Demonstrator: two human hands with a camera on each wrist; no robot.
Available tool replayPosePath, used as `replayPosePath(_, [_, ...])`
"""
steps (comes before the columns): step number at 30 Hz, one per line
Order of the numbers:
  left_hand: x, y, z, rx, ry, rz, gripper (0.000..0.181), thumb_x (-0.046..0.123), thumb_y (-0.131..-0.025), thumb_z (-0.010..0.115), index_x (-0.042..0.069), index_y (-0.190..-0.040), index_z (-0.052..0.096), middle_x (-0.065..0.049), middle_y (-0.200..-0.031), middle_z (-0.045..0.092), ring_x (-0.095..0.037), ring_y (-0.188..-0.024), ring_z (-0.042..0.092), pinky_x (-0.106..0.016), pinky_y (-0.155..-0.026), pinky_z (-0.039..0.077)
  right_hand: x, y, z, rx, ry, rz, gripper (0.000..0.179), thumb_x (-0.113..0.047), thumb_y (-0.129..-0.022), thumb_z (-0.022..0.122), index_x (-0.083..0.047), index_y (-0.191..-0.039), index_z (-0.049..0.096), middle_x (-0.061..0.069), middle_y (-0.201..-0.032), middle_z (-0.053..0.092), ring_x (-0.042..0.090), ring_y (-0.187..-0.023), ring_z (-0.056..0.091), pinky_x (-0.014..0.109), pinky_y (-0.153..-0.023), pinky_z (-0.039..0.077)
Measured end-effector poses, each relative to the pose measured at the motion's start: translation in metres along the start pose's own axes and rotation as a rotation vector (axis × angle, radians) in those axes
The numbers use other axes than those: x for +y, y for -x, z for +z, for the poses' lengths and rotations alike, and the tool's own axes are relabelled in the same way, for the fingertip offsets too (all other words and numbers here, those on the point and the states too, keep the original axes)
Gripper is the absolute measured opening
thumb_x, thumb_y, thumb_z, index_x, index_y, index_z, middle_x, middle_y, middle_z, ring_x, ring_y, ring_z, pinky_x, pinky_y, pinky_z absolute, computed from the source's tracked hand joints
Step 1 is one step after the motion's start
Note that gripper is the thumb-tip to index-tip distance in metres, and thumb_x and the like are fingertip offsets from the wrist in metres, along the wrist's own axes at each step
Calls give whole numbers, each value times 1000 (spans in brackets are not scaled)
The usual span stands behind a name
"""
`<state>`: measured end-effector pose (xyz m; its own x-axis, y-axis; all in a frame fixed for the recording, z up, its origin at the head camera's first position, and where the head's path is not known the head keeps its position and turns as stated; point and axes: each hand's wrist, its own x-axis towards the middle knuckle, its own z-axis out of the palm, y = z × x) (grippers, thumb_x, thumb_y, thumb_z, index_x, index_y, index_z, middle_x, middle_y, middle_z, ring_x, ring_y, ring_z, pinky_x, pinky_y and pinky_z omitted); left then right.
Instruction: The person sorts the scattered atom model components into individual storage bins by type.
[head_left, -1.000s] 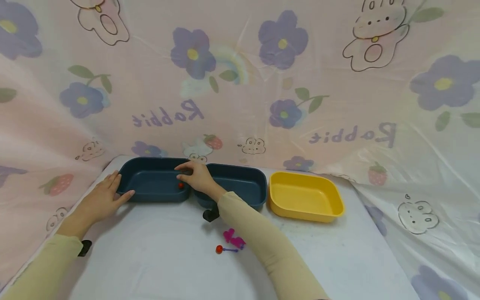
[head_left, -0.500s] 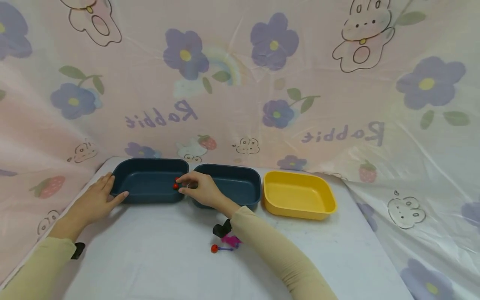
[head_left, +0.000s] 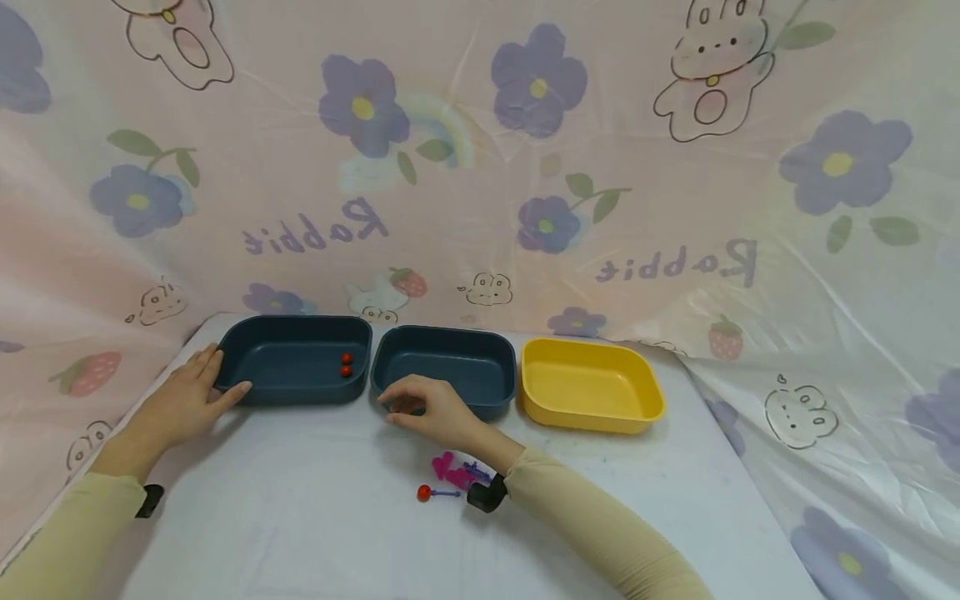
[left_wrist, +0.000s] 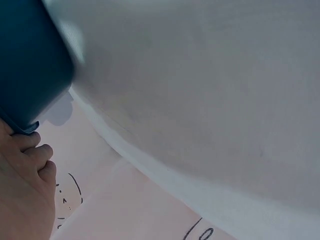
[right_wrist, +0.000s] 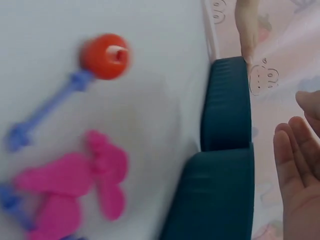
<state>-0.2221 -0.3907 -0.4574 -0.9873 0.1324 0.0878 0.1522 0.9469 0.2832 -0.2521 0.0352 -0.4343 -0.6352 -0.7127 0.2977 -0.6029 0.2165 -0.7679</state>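
Note:
My left hand [head_left: 180, 404] rests at the near left corner of the left dark-blue tray [head_left: 300, 396], fingers on its outer edge and thumb spread along the front. Two small red balls [head_left: 346, 365] lie inside that tray at its right end. My right hand [head_left: 435, 408] hovers at the front of the middle dark-blue tray [head_left: 480, 407], its fingers loosely bent; the right wrist view shows nothing held. Below it on the table lie a red ball with a purple rod [right_wrist: 50, 107], pink flat rounded pieces [right_wrist: 60, 175] and other purple pieces [head_left: 476, 472].
A yellow tray [head_left: 592, 417] stands right of the middle one, completing a row along the back of the white-covered table [head_left: 300, 517]. Behind them hangs a printed curtain [head_left: 450, 217] with rabbits and flowers. The table's left edge runs close to my left arm.
My right hand has drawn back from the left tray, moving right and toward me. A second red ball now shows beside the first. The left hand stays at the tray's corner.

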Motion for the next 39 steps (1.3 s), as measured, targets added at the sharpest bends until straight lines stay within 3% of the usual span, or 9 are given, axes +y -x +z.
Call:
replayPosePath(4, [0, 0, 0, -1, -1, -3, 96, 55, -109, 44, -23, -154, 13, -43, -162, 8, -61, -150, 6, -76, -117, 14, 1, 18, -2, -40, 2, -6, 27, -6, -96, 75, -7, -123, 73, 10, -120, 70, 8, -102, 67, 22, -92, 58])
replayPosePath(10, [0, 0, -2, -15, -8, -4, 96, 56, -109, 43, -24, -154, 12, -43, -162, 6, -62, -150, 5, -76, -117, 14, 0, 41, -3, -106, 34, -26, 27, -1, -95, 74, -3, -122, 71, 12, -118, 70, 14, -101, 70, 21, -89, 58])
replayPosePath(24, [7, 0, -7, -17, -5, -2, 96, 54, -109, 44, -26, -152, 14, -45, -161, 8, -64, -148, 8, -77, -116, 15, 9, 73, 5, -299, 199, 4, 22, -10, -94, 79, -11, -115, 75, -1, -113, 70, 2, -93, 63, 12, -81, 54])
replayPosePath(39, [7, 1, -7, -11, -9, -3, 96, 54, -108, 45, -25, -152, 15, -46, -160, 10, -63, -149, 9, -76, -116, 16, 12, 83, 7, -333, 212, 7, 19, -6, -95, 76, -11, -113, 76, -2, -113, 69, -3, -95, 62, 11, -83, 54])
